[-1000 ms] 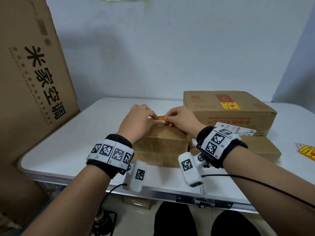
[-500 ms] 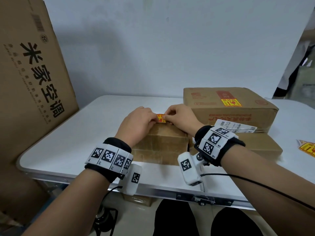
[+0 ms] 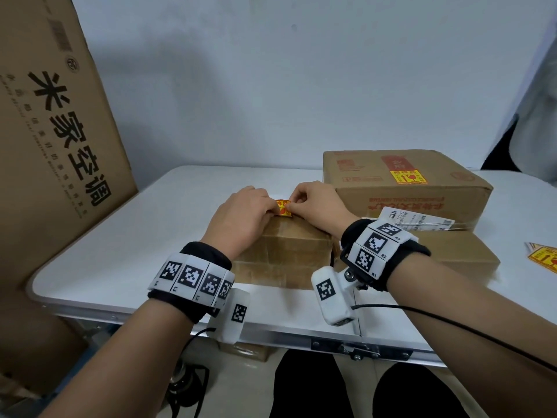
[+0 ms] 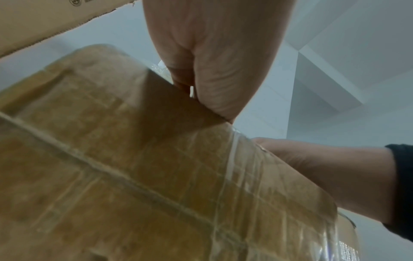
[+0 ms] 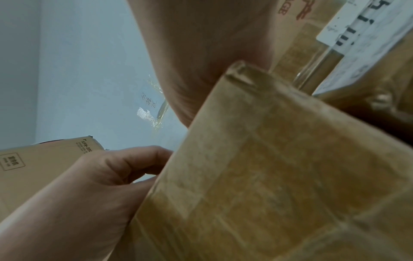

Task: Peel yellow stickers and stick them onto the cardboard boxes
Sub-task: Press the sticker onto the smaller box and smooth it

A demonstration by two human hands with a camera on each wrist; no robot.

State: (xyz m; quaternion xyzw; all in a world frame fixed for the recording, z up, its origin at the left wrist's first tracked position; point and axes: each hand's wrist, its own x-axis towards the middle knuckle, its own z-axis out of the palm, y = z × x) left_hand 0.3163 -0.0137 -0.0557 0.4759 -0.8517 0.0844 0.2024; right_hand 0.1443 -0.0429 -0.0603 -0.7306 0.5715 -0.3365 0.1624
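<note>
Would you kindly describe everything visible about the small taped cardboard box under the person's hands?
The small box is brown cardboard wrapped in glossy clear tape, closed and sitting flat near the white table's front edge, beside a flatter box. The left hand and right hand rest on its top, holding a yellow sticker at its far edge.

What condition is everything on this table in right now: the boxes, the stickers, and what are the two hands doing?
Small taped box: closed, sticker going on top.
Yellow sticker: pinched between both hands, at the box's far top edge.
Left hand: pinching the sticker.
Right hand: pinching the sticker.
Large box: closed, already stickered.
Spare stickers: lying on the table.
</note>
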